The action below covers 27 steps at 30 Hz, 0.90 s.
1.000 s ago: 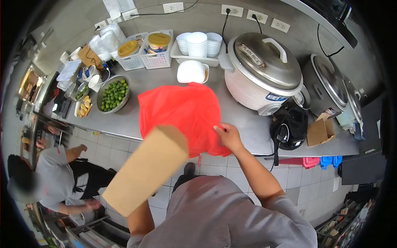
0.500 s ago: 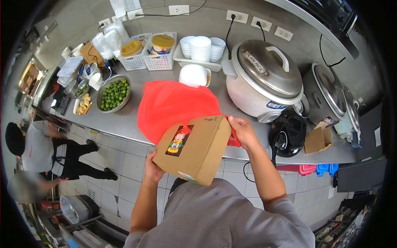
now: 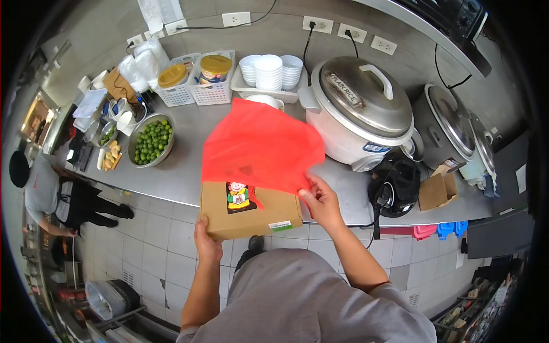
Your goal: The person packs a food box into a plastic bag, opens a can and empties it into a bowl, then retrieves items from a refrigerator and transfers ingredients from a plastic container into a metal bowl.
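A brown cardboard box (image 3: 269, 212) with a cartoon sticker lies level in front of me at the counter's front edge. Its far part is inside a thin red bag (image 3: 260, 146), whose mouth lies across the box top. My left hand (image 3: 208, 241) grips the box's near left corner. My right hand (image 3: 321, 200) pinches the edge of the red bag near the box's right side. The far end of the bag reaches a white container (image 3: 265, 100), partly covering it.
On the steel counter (image 3: 186, 166) stand a bowl of green limes (image 3: 150, 143), white baskets (image 3: 213, 93), stacked white bowls (image 3: 269, 73), a large rice cooker (image 3: 360, 108), a black bag-like item (image 3: 394, 186) and an open carton (image 3: 437, 191). A person (image 3: 46, 191) stands at the far left.
The box has swung up from the lower left, levelled out and entered the red bag's mouth. The bag now covers the box's far part. One person at the left has gone from view.
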Available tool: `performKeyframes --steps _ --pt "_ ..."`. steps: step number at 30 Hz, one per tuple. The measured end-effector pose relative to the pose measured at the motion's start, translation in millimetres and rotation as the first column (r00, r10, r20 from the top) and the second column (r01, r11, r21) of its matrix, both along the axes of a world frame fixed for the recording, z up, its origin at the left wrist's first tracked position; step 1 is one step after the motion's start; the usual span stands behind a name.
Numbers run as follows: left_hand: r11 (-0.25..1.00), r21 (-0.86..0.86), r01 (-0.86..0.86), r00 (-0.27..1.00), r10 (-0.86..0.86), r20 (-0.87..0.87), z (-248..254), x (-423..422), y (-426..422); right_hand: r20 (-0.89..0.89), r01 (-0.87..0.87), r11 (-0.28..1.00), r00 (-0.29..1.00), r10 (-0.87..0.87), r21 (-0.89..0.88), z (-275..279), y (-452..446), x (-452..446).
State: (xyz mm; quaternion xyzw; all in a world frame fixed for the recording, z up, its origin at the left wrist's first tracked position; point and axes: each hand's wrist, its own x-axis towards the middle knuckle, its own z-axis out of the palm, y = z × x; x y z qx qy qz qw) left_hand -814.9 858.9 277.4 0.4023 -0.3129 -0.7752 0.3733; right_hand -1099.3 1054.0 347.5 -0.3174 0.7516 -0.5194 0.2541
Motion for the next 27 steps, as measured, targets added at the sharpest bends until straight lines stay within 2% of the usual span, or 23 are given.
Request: performKeyframes --steps 2,3,4,5,6,7,8,9,10,11,12,13,14,15,16,17,18,19,20,23,25,27 --pt "0.999 0.035 0.009 1.0 -0.008 -0.027 3 -5 9 0.124 0.198 0.969 0.976 -0.181 -0.148 -22 0 -3" --pt "0.999 -0.046 0.013 0.998 -0.015 -0.053 7 -10 17 0.124 0.2 0.968 0.975 -0.182 -0.149 -26 4 -1" --pt "0.992 -0.128 0.016 0.997 -0.025 -0.076 10 -14 23 0.135 0.092 0.985 0.988 -0.072 -0.149 -26 8 2" --pt "0.991 -0.129 0.021 0.997 -0.031 -0.073 8 -15 27 0.146 -0.016 0.989 0.989 0.038 -0.15 -26 12 3" --pt "0.972 -0.232 0.037 0.999 -0.042 -0.018 5 -17 30 0.147 -0.01 0.988 0.989 0.032 -0.152 -24 15 3" --pt "0.942 -0.33 0.056 0.998 -0.047 0.036 5 -20 31 0.238 -0.058 0.995 0.968 0.074 -0.075 -18 19 3" --pt "0.942 -0.329 0.059 0.998 -0.05 0.034 8 -17 26 0.33 -0.115 0.993 0.938 0.109 -0.002 -15 23 2" --pt "0.959 -0.179 0.221 0.972 -0.232 -0.044 13 -9 15 0.329 -0.115 0.993 0.938 0.109 0.0 -23 29 -4" --pt "0.921 -0.039 0.388 0.909 -0.389 -0.147 17 -3 2 0.568 -0.064 0.998 0.821 0.059 -0.011 -37 38 -13" --pt "0.923 -0.039 0.383 0.911 -0.385 -0.147 18 1 -11 0.766 -0.015 1.0 0.642 0.016 -0.009 -46 44 -18" --pt "0.91 -0.082 0.406 0.906 -0.413 -0.098 19 2 -26 0.766 -0.021 1.0 0.643 0.022 -0.01 -53 52 -20" --pt "0.895 -0.121 0.43 0.898 -0.438 -0.048 22 -2 -38 0.838 -0.014 0.999 0.544 0.046 -0.046 -58 60 -18" --pt "0.869 -0.367 0.333 0.927 -0.23 0.295 43 -27 -28 0.897 -0.002 0.997 0.437 0.07 -0.077 -60 64 -16" --pt "0.871 -0.366 0.328 0.929 -0.225 0.295 26 -33 -37 0.897 -0.008 0.997 0.436 0.071 -0.076 -61 65 -13" --pt "0.854 -0.355 0.381 0.917 -0.3 0.262 -7 -42 -51 0.903 -0.016 0.984 0.395 0.171 -0.179 -61 65 -11" --pt "0.841 -0.35 0.413 0.907 -0.345 0.243 -16 -46 -54 0.897 -0.014 0.96 0.353 0.266 -0.279 -60 65 -8" --pt "0.826 -0.345 0.446 0.894 -0.388 0.225 -24 -51 -56 0.897 -0.006 0.961 0.358 0.261 -0.278 -55 62 -5" --pt "0.86 -0.3 0.413 0.909 -0.407 0.085 -17 -55 -53 0.876 0.005 0.955 0.399 0.27 -0.297 -47 55 -1" --pt "0.888 -0.246 0.389 0.909 -0.413 -0.054 -5 -58 -49 0.855 0.016 0.949 0.438 0.277 -0.316 -42 51 -1" --pt "0.933 -0.053 0.355 0.831 -0.341 -0.439 41 -59 -35 0.86 0.02 0.96 0.451 0.24 -0.279 -47 53 -13" --pt "0.927 0.018 0.374 0.773 -0.301 -0.559 81 -62 -19 0.877 0.059 0.964 0.431 0.21 -0.26 -35 57 -11" --pt "0.96 -0.1 0.26 0.853 -0.277 -0.443 122 -71 -1 0.893 0.113 0.964 0.416 0.173 -0.239 -31 64 -9"
